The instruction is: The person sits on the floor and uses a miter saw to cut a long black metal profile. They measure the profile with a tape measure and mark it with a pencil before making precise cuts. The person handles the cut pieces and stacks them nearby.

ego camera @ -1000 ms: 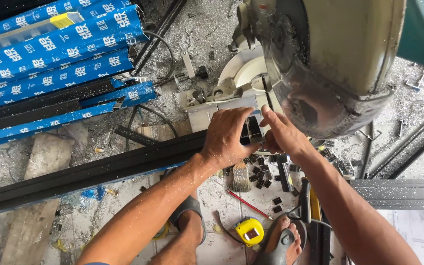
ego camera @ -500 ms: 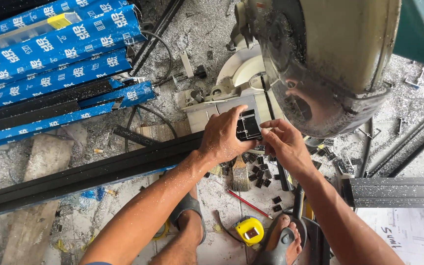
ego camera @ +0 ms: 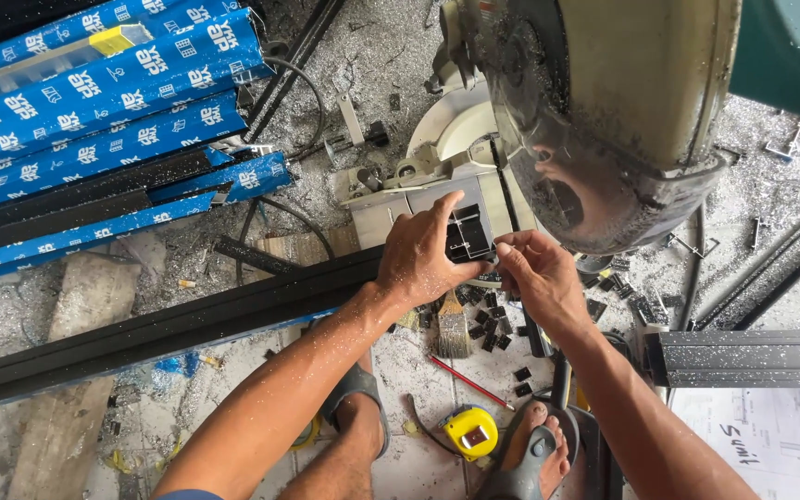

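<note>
My left hand [ego camera: 425,252] grips the end of a long black aluminium profile [ego camera: 168,324] that lies across the floor and reaches the base of a mitre saw [ego camera: 437,181]. The profile's open end [ego camera: 468,234] faces up beside the saw's slot. My right hand [ego camera: 537,273] pinches that end from the right with thumb and fingers. The saw's round blade guard [ego camera: 604,120] hangs raised just above and to the right of both hands. Metal dust covers my forearms.
Blue-wrapped profiles [ego camera: 94,102] are stacked at upper left. Small black offcuts [ego camera: 488,324], a brush [ego camera: 453,329], a red pencil [ego camera: 469,380] and a yellow tape measure [ego camera: 472,431] lie by my sandalled feet. More black profile [ego camera: 752,356] and a paper drawing [ego camera: 770,444] sit at right.
Both hands have shifted slightly right and up with the profile's end, bringing it closer to the saw's slot. My right hand has drawn back a little, leaving the open end visible.
</note>
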